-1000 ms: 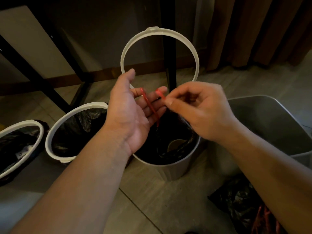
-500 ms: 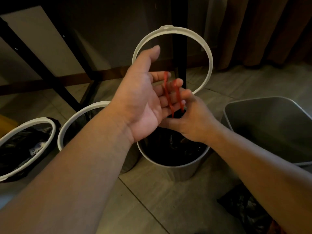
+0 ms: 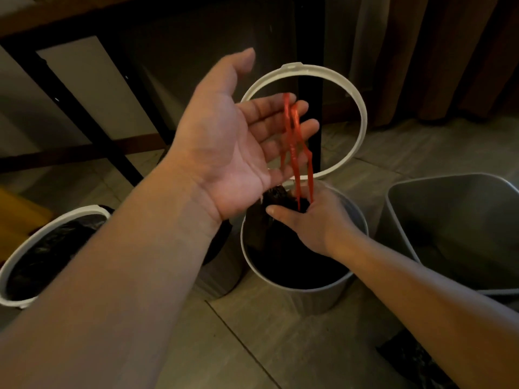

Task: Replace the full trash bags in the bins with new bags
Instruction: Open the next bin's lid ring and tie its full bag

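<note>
On the grey tiled floor (image 3: 252,346) a loose black sack (image 3: 415,360) lies nearest, at the right. Beyond it stand three bins: a ringed one (image 3: 16,265) on the left, a round bin (image 3: 303,293) in the middle and a square bin (image 3: 449,220) on the right. In the round bin, the right hand (image 3: 311,220) grips the gathered neck of the trash bag (image 3: 280,197). Above it, the left hand (image 3: 224,153) is palm up with its fingers spread nearly straight, and the bag's red drawstrings (image 3: 295,141) hang over them. A white ring (image 3: 362,122), dark table legs (image 3: 309,51) and a curtain (image 3: 449,51) stand behind.

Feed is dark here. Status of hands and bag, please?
Left hand open, red drawstrings over its fingers. Right hand grips black bag in round bin. Ring lid up.
</note>
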{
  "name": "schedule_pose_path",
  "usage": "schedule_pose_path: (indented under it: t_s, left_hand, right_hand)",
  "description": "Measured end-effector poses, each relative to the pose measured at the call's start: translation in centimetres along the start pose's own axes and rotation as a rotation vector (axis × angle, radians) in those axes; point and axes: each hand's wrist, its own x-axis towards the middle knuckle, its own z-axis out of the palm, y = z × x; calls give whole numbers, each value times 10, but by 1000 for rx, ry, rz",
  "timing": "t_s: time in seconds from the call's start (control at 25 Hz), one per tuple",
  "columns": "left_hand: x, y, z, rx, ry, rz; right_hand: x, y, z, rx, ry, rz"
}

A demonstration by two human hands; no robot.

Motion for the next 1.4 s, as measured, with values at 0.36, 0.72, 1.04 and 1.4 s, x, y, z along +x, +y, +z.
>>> schedule_pose_path:
  t_s: [0.36, 0.72, 1.04, 1.4]
  left_hand:
    - [-3, 4, 4, 82, 86, 79]
    - [-12, -2, 22, 29, -1, 190]
    - [-4, -5, -2, -71, 48, 194]
    - [3, -19, -19, 78, 73, 173]
  right_hand:
    - [-5, 10, -11, -38, -45, -114]
    - [-1, 5, 1, -31, 102, -263]
    - [0, 36, 9, -92, 17, -203]
    - [-17, 8, -19, 13, -81, -230]
